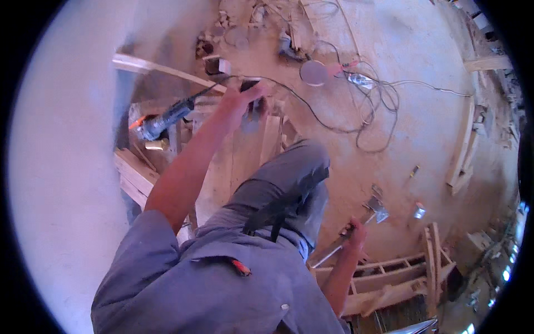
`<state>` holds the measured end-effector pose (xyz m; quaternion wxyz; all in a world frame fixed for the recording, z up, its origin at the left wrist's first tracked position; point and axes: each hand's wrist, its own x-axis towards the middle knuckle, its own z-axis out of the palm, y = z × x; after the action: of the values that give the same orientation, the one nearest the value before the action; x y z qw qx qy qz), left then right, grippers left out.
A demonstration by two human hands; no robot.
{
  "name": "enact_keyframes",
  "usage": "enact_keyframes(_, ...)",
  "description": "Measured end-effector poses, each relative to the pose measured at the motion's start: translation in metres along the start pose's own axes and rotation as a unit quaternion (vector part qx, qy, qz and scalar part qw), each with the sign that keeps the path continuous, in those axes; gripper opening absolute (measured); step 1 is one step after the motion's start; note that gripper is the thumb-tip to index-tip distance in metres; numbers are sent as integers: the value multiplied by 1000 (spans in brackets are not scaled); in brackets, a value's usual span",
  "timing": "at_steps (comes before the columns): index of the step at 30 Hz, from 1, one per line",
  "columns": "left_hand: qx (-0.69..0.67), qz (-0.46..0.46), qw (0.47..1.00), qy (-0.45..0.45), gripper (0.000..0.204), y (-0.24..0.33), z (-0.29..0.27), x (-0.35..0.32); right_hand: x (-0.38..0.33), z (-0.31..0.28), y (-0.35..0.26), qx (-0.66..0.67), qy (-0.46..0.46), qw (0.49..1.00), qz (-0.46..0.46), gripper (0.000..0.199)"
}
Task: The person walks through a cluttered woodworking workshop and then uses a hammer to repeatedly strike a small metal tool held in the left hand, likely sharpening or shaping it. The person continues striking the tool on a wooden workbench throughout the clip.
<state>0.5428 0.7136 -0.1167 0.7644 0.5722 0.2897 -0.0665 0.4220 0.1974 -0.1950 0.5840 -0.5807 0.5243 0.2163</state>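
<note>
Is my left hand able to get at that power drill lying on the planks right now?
Probably yes. The left hand is stretched forward near the power drill, on whose cord it seems to rest; nothing lies between them. The right hand holds a hatchet low at the side.

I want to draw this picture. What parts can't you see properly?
- Head view: what the left hand grips is a small dark thing, blurred and covered by fingers.
- The hatchet handle is partly hidden inside the right hand.
- The wooden frame is cut off by the picture's dark rim.
</note>
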Motion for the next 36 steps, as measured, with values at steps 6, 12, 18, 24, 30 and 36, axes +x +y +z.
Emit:
enact_keyframes(6,-105,-15,991,-86,32,-22,-5,41,-84,70,-51,-132,-27,982,-130,21)
enact_keyframes(12,-100,-34,993,-60,35,-33,9,53,-97,165,-90,-234,32,881,-410,22)
enact_keyframes(18,-50,-22,996,-68,32,-54,18,72,-92,231,-105,-392,-137,868,-271,21)
enact_keyframes(24,-57,-25,997,-39,26,-57,24,72,-93,266,-122,-530,-122,739,-398,29)
enact_keyframes(30,-45,32,997,-62,24,-61,28,66,-123,336,-177,-569,-98,639,-508,26)
enact_keyframes(36,-75,21,996,-47,23,-60,27,66,-136,380,-200,-752,-91,446,-477,31)
